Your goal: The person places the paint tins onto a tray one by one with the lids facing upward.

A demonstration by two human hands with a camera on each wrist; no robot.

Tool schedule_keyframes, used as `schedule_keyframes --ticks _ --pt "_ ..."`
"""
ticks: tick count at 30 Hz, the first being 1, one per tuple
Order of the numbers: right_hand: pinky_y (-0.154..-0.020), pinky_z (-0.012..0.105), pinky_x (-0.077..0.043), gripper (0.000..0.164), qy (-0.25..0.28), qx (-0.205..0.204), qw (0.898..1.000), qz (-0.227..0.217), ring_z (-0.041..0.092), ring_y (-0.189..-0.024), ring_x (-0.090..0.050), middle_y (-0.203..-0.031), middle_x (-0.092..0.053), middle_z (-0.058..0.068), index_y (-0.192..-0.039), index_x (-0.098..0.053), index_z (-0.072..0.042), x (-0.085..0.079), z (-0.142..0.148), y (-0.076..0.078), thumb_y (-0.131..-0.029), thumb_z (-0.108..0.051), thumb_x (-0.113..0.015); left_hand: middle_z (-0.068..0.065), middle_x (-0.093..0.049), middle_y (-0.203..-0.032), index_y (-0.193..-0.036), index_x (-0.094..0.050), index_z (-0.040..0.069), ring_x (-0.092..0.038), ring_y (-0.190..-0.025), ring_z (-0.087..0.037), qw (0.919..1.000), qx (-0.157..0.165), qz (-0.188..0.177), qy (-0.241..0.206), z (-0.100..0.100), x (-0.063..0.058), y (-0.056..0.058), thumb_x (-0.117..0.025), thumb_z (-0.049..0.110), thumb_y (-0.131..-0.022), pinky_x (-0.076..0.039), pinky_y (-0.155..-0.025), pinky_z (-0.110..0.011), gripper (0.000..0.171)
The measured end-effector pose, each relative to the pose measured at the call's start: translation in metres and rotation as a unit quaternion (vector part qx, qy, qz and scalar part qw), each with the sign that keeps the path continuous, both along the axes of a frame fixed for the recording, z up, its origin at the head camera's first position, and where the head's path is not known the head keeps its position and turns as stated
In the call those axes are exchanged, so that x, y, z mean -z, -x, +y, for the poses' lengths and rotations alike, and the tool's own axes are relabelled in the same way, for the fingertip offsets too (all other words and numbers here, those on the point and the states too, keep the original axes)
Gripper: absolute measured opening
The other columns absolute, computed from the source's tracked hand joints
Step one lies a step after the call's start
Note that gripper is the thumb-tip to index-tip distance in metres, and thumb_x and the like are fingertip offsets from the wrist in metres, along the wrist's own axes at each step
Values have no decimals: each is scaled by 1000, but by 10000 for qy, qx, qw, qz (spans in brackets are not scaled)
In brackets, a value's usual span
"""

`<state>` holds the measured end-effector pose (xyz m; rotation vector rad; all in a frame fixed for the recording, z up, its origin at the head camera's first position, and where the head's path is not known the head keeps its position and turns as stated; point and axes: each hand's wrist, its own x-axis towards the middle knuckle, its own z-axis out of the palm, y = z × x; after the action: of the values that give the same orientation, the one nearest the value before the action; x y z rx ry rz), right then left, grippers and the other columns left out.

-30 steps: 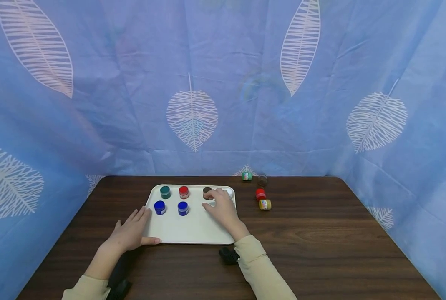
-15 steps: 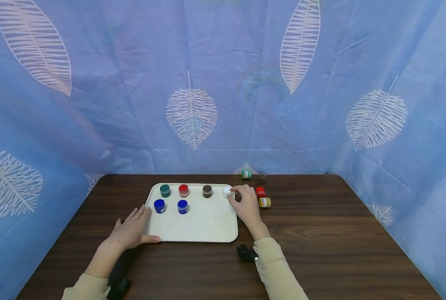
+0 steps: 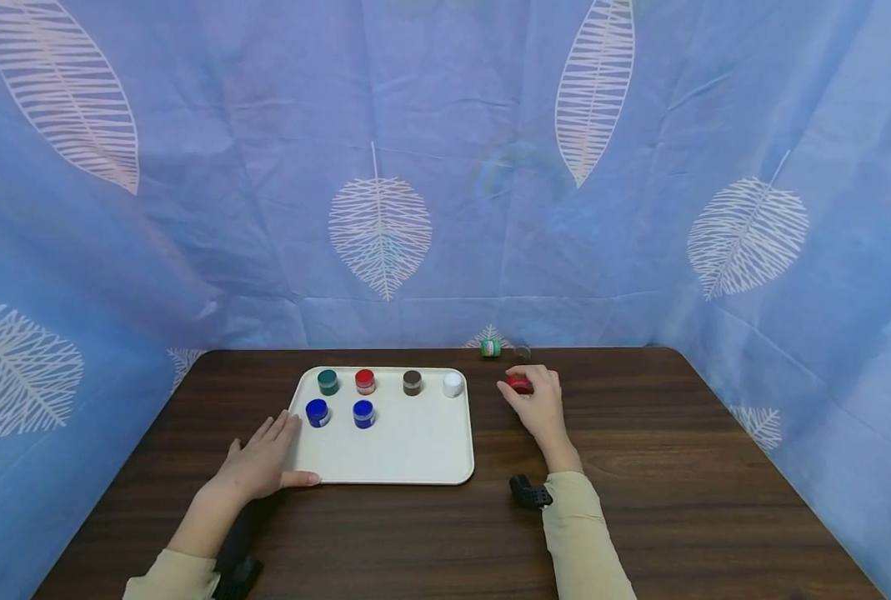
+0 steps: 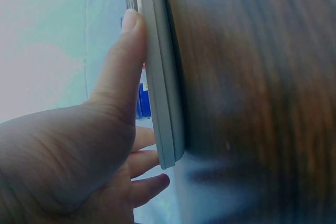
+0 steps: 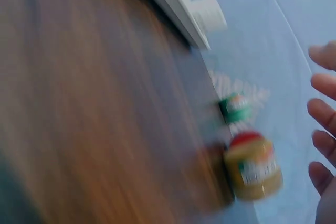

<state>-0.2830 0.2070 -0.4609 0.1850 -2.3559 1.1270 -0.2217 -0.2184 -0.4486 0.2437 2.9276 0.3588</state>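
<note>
My left hand [image 3: 253,467] rests with spread fingers along the left side of a white tray [image 3: 415,467], thumb at the front edge. In the left wrist view its straight thumb lies along the tray's rim [image 4: 165,103]. Out to the right of the tray, my right hand [image 3: 543,408] hovers by a red paint jar [image 3: 520,384], its thumb and fingers apart. It hides a yellow paint jar [image 5: 254,170], which the right wrist view shows lying on its side, with the fingers [image 5: 323,111] clear of it.
Standing on the tray are a dark green jar [image 3: 328,382], a red-lidded jar [image 3: 365,382], a brown jar [image 3: 412,382], a white jar [image 3: 453,384] and two blue jars [image 3: 363,414]. A light green jar [image 3: 491,347] and a clear-looking jar [image 3: 523,353] lie near the table's back edge.
My right hand has moved right, from the brown jar past the white jar, off the tray to the loose jars. The left hand has kept its place.
</note>
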Motion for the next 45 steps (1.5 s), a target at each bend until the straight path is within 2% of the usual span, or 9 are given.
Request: schedule_keyframes --ticks 6,11,16,19,26,32,35,38,45 --pt "-93 49 -40 33 678 -173 9951 -705 30 -109 -46 -117 -60 15 -114 -67 -7 4 28 0 -89 -27 -73 -31 -24 -156 -150 -29 -2 -22 -143 -52 10000 14 68 17 -1 1 0 -68 73 -69 -17 -102 -81 117" --pt "-101 47 -38 43 1109 -337 9822 -1479 28 -117 -44 -128 -54 14 -124 -61 -8 9 47 -1 -91 -33 -69 -31 -25 -156 -150 -30 -2 -23 -142 -52 9999 45 114 10 -1 1 0 -69 72 -69 -18 -101 -81 116" --pt "-94 40 -40 51 1048 -558 9671 -2251 29 -118 -42 -136 -49 16 -132 -55 -8 13 62 -1 -92 -36 -67 -31 -25 -155 -149 -31 -3 -24 -142 -53 9999 62 136 -3 0 0 0 -69 72 -69 -19 -101 -82 116" --pt "-91 38 -41 53 943 -716 9612 -2492 30 -119 -42 -138 -48 17 -135 -53 -8 14 68 -2 -92 -37 -67 -31 -25 -155 -149 -30 -3 -24 -142 -52 9999 69 118 -2 0 -1 -1 -68 72 -69 -19 -101 -81 116" --pt "-95 42 -41 55 855 -926 9544 -2705 33 -121 -42 -139 -47 18 -135 -53 -9 15 72 0 -88 -29 -73 -31 -24 -156 -150 -29 -3 -24 -142 -52 9999 81 86 -12 0 -3 -1 -67 72 -70 -19 -101 -81 116" --pt "-101 56 -38 50 329 -1041 9536 -2805 40 -125 -37 -144 -37 23 -133 -54 -6 17 72 2 -89 -24 -71 -31 -24 -156 -150 -29 -3 -24 -142 -53 9999 67 92 -5 -1 -1 -1 -67 73 -70 -19 -101 -81 116" --pt "-101 59 -37 47 144 -979 9552 -2790 41 -125 -37 -144 -37 24 -131 -56 -5 18 72 2 -89 -21 -71 -31 -24 -156 -150 -29 -3 -23 -142 -53 10000 57 73 -17 -1 -1 -1 -68 72 -70 -19 -101 -81 116" --pt "-101 59 -37 45 46 -909 9566 -2767 41 -124 -38 -142 -38 24 -129 -58 -4 18 71 1 -89 -20 -71 -31 -24 -156 -150 -29 -2 -23 -143 -52 10000 45 45 -23 -1 -1 -1 -68 72 -70 -18 -101 -81 116" --pt "-99 53 -40 45 269 -743 9559 -2829 36 -119 -43 -138 -44 22 -123 -59 -2 15 68 1 -88 -26 -73 -31 -24 -156 -150 -30 -2 -23 -143 -52 10000 7 29 11 -1 0 -1 -68 72 -69 -18 -102 -81 116"
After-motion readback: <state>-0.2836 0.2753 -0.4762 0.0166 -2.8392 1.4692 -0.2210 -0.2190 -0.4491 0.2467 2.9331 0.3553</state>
